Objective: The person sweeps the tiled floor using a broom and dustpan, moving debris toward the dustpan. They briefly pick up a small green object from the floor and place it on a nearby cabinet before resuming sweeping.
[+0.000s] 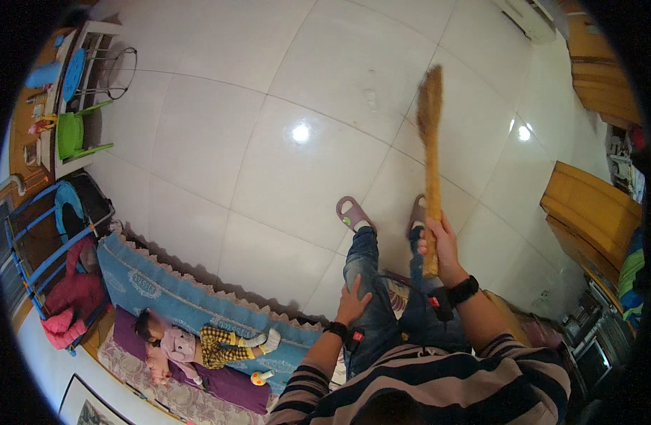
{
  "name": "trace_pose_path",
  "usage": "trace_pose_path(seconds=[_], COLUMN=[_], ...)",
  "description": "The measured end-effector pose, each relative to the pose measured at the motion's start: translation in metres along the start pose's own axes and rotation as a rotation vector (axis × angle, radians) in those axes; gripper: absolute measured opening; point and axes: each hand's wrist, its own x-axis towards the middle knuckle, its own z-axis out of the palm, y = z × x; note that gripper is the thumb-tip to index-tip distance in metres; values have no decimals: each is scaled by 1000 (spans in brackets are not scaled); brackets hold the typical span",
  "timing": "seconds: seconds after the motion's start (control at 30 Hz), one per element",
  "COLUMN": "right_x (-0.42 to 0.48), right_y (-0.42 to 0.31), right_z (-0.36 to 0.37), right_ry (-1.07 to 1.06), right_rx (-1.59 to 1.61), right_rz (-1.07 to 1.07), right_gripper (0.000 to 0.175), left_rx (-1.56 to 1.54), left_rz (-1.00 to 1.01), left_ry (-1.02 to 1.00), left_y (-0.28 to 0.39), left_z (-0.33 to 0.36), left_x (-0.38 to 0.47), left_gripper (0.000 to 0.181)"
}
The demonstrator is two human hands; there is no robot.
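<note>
My right hand [442, 245] grips the lower part of the wooden handle of a long brush [432, 175]. Its brown bristle end, slightly blurred, points away from me over the tiled floor [314, 175]. A short piece of the handle sticks out below my fist. My left hand [354, 300] lies on the left thigh of my jeans [363, 265], fingers spread, holding nothing. Purple slippers [355, 212] are on my feet, the right one partly covered by the handle. Each wrist wears a black strap with a small red-and-black device.
At left, a person [182, 348] lies on a blue-covered sofa [160, 276], a toy [259, 377] near their feet. Beyond stand a blue metal rack [46, 255], a green chair [73, 135] and a blue stool [74, 74]. Wooden furniture [591, 207] stands at right.
</note>
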Motion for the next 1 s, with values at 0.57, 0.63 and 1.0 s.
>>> trace_pose_path(seconds=[0.57,0.63,1.0], right_x=[18,29,-37], right_y=[65,46,-5], right_z=[110,140,60], right_ry=[-250,-233,-321], right_rx=[364,364,-357], right_rz=[279,288,238], right_gripper=[16,14,58], left_rx=[93,111,37], left_rz=[153,204,-17], left_ry=[-86,-92,-101], left_y=[-23,-27,-21], left_z=[-11,-10,-21], left_x=[15,18,14], left_gripper=[77,78,76])
